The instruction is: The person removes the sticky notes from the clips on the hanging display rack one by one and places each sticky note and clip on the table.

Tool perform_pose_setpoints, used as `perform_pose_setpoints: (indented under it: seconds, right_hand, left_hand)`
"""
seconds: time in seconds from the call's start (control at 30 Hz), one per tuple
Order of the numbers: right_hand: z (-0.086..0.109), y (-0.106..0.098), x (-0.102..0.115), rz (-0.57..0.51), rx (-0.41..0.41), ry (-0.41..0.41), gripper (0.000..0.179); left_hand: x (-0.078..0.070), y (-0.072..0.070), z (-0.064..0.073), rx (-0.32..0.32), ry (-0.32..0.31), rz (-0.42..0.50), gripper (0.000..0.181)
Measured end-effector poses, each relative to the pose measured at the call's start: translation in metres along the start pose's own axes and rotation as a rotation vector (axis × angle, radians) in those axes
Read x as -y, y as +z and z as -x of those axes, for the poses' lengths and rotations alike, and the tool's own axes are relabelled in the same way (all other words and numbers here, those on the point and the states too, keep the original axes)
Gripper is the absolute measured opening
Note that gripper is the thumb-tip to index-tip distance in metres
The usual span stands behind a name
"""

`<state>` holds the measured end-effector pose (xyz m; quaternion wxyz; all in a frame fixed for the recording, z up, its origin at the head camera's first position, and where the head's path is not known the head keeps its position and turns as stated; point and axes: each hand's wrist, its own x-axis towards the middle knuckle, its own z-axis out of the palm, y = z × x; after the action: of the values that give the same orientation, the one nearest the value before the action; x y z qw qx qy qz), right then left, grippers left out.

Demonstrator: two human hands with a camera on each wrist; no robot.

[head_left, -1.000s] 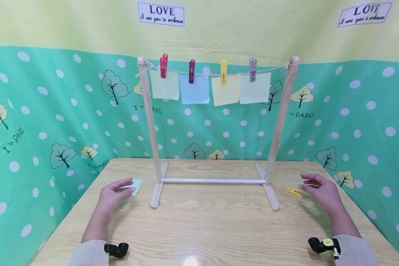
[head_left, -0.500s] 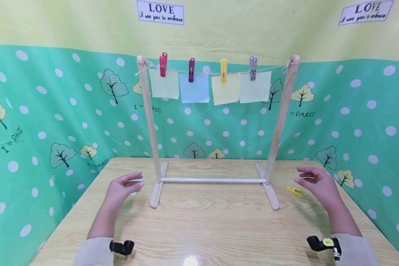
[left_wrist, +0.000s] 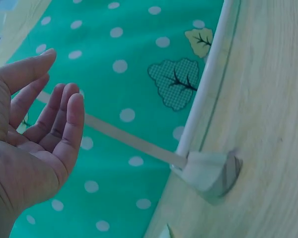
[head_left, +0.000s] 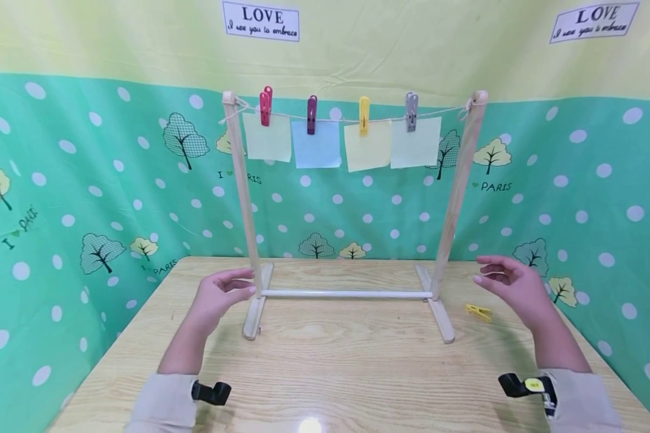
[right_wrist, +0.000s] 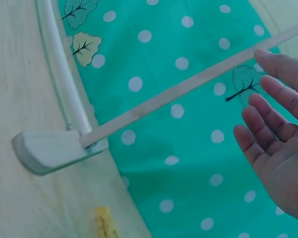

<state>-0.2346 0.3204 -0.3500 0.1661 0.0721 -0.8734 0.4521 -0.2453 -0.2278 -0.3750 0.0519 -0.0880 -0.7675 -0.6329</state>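
My left hand [head_left: 222,297], fingers loosely bent and holding nothing, is beside the left post [head_left: 244,198] of a wooden rack. In the left wrist view its palm and bare fingertips show. A pale corner of paper [left_wrist: 166,232] peeks in at that view's bottom edge; the head view has it hidden behind my left hand. My right hand [head_left: 517,291] is raised to the right of the right post [head_left: 460,192], also with nothing in its relaxed fingers. A yellow clothespin [head_left: 479,313] lies on the table below and left of it.
A string [head_left: 439,113] runs between the posts. From it hang several paper notes [head_left: 316,147], held by a red clothespin [head_left: 265,108], a purple clothespin [head_left: 311,115], a yellow one and a grey one. A white crossbar [head_left: 346,294] joins the rack's feet. A patterned curtain surrounds the table.
My left hand has moved right and slightly up, from beside the pale paper to the left post. My right hand has risen a little, away from the yellow clothespin, which lies unmoved.
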Motion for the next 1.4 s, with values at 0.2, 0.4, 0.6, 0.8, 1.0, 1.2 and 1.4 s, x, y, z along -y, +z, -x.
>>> perform_pose_setpoints:
  seconds: [0.2,0.4,0.6,0.8,1.0,1.2,1.4]
  right_hand:
    - [-0.008,-0.006,0.018,-0.042,0.002,-0.093,0.041]
    - [-0.015,-0.015,0.035,-0.03,0.022,-0.123,0.041]
    - [-0.019,-0.022,0.052,-0.038,0.044,-0.193,0.042]
    - [-0.026,-0.028,0.069,-0.021,0.057,-0.207,0.042]
    - [-0.035,-0.032,0.088,-0.012,0.078,-0.255,0.043]
    - [-0.043,-0.038,0.109,-0.024,0.09,-0.281,0.043]
    - [-0.049,-0.044,0.129,-0.067,0.094,-0.286,0.042]
  left_hand:
    - [-0.019,0.014,-0.011,0.051,0.023,-0.048,0.049]
    - [-0.037,0.027,-0.019,0.083,0.045,-0.048,0.048]
    - [-0.053,0.04,-0.026,0.114,0.079,-0.053,0.044]
    - [-0.069,0.054,-0.034,0.153,0.103,-0.05,0.042]
    - [-0.084,0.068,-0.044,0.173,0.127,-0.082,0.044]
    - [-0.098,0.083,-0.055,0.176,0.148,-0.055,0.043]
    - [-0.109,0.101,-0.062,0.189,0.158,-0.036,0.043]
